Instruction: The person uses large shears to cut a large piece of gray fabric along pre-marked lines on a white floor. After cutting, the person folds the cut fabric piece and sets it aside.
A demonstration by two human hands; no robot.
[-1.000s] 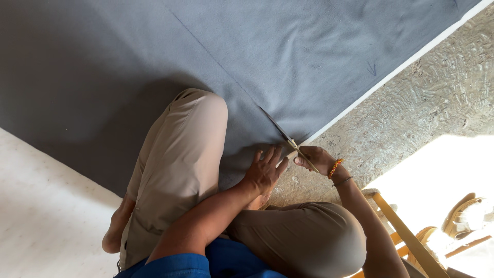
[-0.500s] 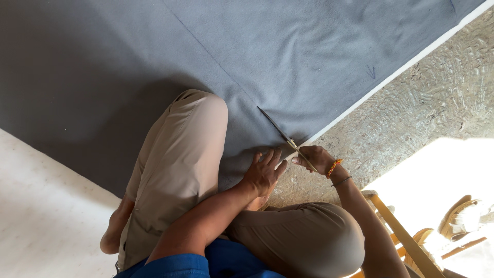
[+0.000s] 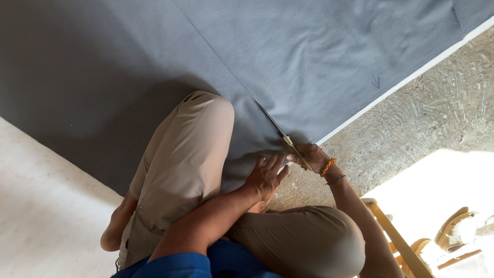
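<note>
Grey cloth (image 3: 319, 56) lies spread flat over the floor, reaching from the far edge of the view down to the person's bent knee (image 3: 206, 110); its pale selvedge runs diagonally beside a rough textured mat (image 3: 427, 118). A faint straight line is marked across it. The scissors (image 3: 280, 135) sit at that line near the cloth's edge, blades open and pointing up along it, with the cut just begun.

The right hand (image 3: 309, 156) is closed round the scissor handles, grasping them. The left hand (image 3: 265, 175) rests flat and unclenched on the cloth just beside the blades, fingers spread, pinning the loose part against the floor; it grips nothing.

The cloth looks thin, soft and limp, and likely light, so it would probably ripple or creep under the blades unless kept taut. The best hold seems to be a flat palm close to the cut, as here, or a pinch on the freed edge by the selvedge. A wooden frame (image 3: 396, 242) and a sandal (image 3: 455, 229) lie at the lower right in bright sun.
</note>
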